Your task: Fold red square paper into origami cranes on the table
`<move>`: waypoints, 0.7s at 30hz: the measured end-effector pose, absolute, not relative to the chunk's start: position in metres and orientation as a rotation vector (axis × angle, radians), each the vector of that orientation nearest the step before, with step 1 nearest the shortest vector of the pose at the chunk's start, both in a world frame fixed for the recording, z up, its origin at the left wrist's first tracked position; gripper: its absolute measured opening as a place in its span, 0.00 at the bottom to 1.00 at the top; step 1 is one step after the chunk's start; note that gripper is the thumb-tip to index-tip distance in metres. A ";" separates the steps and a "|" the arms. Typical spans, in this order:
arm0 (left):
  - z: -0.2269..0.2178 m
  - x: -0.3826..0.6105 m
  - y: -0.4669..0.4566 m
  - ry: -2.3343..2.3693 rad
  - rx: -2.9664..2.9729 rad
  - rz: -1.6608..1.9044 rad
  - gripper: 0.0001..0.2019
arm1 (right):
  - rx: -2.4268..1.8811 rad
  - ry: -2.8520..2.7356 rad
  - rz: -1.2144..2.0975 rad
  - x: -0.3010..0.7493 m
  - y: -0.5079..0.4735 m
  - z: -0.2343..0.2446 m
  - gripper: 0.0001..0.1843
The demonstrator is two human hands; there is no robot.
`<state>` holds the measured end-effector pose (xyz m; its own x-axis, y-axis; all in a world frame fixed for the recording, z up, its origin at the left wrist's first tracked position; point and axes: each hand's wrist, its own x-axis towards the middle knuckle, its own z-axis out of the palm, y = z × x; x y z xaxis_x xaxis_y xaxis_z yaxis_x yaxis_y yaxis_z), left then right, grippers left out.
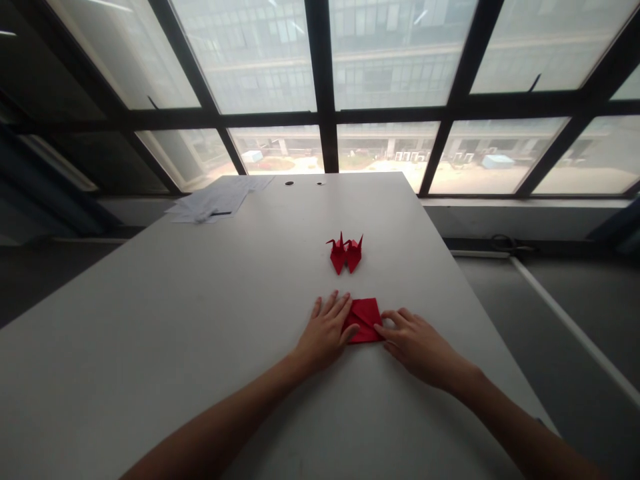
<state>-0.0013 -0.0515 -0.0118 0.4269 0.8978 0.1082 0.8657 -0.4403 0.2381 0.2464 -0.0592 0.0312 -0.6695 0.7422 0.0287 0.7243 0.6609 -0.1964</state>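
Note:
A folded sheet of red origami paper (367, 319) lies flat on the white table, with a slanting crease or flap edge across it. My left hand (326, 331) rests on its left side, fingers stretched out and the thumb lying over the paper. At the right edge, my right hand (413, 343) has its thumb and index finger closed on the paper's side. Part of the paper's left end is hidden under my left hand. Just beyond the paper, two red paper cranes (346, 255) stand side by side.
The white table (200, 320) stretches toward large dark-framed windows. Loose white papers (215, 199) with a dark pen (221, 213) lie at the far left. Two round holes (289, 183) are near the far edge. The table's right edge runs close past my right forearm.

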 end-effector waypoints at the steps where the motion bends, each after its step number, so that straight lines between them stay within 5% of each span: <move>1: -0.009 -0.002 -0.051 1.554 2.523 0.359 0.32 | -1.224 -2.753 0.255 0.246 -0.059 0.032 0.18; 8: 0.006 -0.001 -0.055 1.185 2.616 0.369 0.28 | -1.228 -2.697 0.167 0.251 -0.053 0.023 0.19; 14: 0.003 0.000 -0.057 1.178 2.650 0.392 0.38 | -1.283 -2.574 0.104 0.259 -0.041 0.011 0.17; 21: 0.001 0.002 -0.056 1.209 2.612 0.520 0.29 | -1.153 -2.561 0.203 0.258 -0.039 0.013 0.19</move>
